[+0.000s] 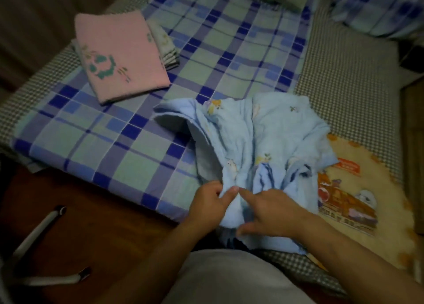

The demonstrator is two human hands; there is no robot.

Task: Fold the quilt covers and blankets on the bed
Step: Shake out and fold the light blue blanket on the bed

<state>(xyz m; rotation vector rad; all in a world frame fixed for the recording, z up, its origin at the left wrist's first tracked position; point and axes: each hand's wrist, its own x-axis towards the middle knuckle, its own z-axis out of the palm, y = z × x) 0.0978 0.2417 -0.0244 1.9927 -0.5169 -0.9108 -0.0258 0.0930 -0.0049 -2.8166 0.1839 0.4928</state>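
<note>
Near the bed's front edge, a light blue printed blanket (257,143) lies bunched and creased on the plaid bedsheet (114,143), partly overlapping a yellow fleece blanket (367,189) that is spread flat at the right. The left hand (210,202) pinches a gathered edge of the blue cloth between thumb and curled fingers; the right hand (270,209) rests on the same bunch with its fingers loosely extended, the index finger pointing toward the left thumb, and it does not seem to be clamped on anything. Farther back on the left, a pink blanket (119,53) is already folded into a neat rectangle and sits on a folded pale item (167,49), so that part looks finished. The blue one appears barely started, the yellow one is still unfolded, and more plaid bedding (378,10) is heaped at the far right corner. Roughly half the work seems to remain.
</note>
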